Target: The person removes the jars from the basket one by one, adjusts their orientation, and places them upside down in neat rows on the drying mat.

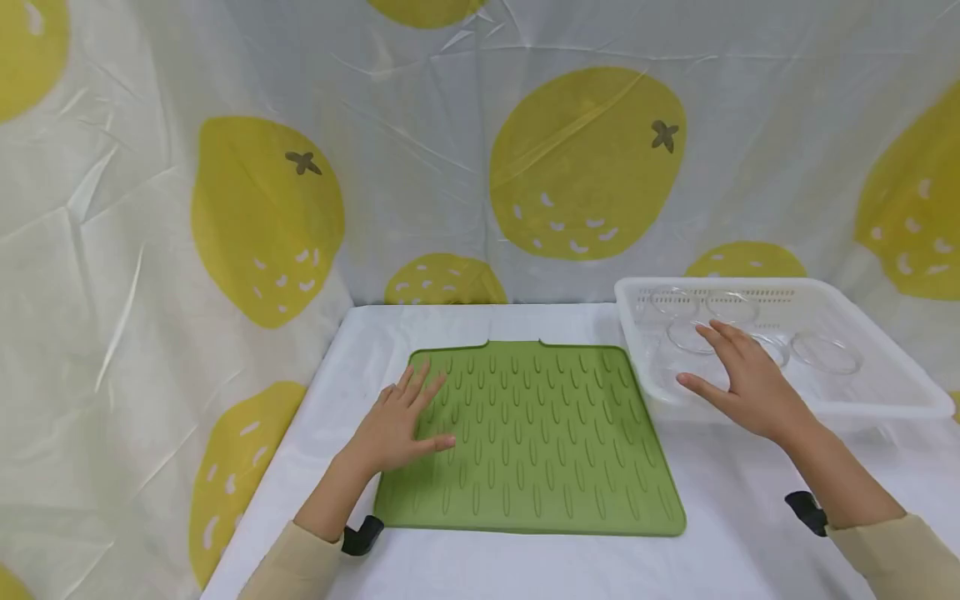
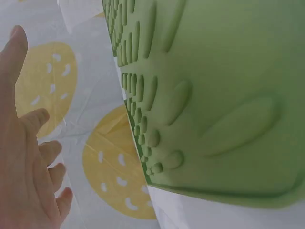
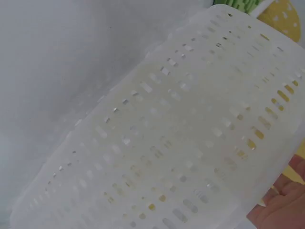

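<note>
Five fingers spread and holding nothing, the left hand [image 1: 393,425] is over the left edge of the green mat [image 1: 547,433]. This lies flat on the table [image 1: 727,500], long axis left to right, tab pointing away from the person. Also spread, the right hand [image 1: 753,387] is over the white basket [image 1: 885,412] of clear round-rimmed vessels [image 1: 825,354]; contact is unclear.

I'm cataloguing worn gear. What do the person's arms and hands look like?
The left sleeve and right sleeve are plain beige. A small, rounded black piece shows beside the left one, another beside the right. The left hand and right hand wear no gloves.
</note>
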Demonstrator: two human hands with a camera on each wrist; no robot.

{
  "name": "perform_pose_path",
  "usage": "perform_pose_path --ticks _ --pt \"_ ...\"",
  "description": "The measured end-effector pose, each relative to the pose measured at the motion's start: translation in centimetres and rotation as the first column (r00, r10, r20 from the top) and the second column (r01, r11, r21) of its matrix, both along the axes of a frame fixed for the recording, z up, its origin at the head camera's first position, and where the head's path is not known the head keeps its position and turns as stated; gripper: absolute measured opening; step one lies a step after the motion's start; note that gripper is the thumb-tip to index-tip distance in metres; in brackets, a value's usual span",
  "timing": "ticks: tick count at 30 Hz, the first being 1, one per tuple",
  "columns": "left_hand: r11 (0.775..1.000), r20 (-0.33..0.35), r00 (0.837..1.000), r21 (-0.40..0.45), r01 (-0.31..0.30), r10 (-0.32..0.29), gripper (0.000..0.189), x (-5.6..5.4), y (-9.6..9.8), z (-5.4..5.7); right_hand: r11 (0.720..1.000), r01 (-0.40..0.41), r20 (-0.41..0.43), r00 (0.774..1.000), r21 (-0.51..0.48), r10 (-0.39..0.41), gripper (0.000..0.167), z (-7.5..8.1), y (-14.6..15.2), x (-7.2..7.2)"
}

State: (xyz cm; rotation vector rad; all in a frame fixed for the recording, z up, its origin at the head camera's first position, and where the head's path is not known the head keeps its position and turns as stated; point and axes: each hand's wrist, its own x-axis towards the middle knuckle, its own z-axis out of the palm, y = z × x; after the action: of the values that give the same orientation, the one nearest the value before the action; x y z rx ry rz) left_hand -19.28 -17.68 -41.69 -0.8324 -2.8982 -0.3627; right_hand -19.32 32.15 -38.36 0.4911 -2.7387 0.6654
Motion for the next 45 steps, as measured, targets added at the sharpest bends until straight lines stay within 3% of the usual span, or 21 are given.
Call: perform_pose_path --ticks 4,8,14,19,30,45 --pt "1.000 0.055 0.998 -0.007 -0.007 0.008 0.098 1.5 -0.2 -0.9 0.997 0.013 0.027 1.000 -0.076 -0.011 0.084 0.0 0.2 -0.4" --pt "0.998 0.153 0.987 -0.057 -0.037 0.045 0.106 3.0 -0.7 -1.5 0.992 0.049 0.070 0.997 -0.116 -0.041 0.085 0.1 0.3 -1.1" --pt "1.000 0.320 0.947 -0.002 -0.029 0.028 0.112 4.5 -1.7 -1.6 0.989 0.104 0.141 0.986 -0.101 -0.089 0.092 0.4 0.9 -2.4" --pt "0.997 0.408 0.913 0.074 -0.034 0.001 0.117 5.0 -2.3 -1.8 0.989 0.121 0.189 0.977 -0.090 -0.102 0.096 0.7 1.1 -3.1" --pt "0.985 0.489 0.872 0.155 -0.076 -0.010 0.120 5.0 -2.6 -2.1 0.994 0.111 0.257 0.961 -0.020 -0.102 0.099 1.4 1.5 -4.4" --pt "0.983 0.501 0.865 0.160 -0.094 0.001 0.119 4.9 -2.8 -2.5 0.996 0.086 0.269 0.959 0.016 -0.087 0.101 1.4 1.5 -4.8"
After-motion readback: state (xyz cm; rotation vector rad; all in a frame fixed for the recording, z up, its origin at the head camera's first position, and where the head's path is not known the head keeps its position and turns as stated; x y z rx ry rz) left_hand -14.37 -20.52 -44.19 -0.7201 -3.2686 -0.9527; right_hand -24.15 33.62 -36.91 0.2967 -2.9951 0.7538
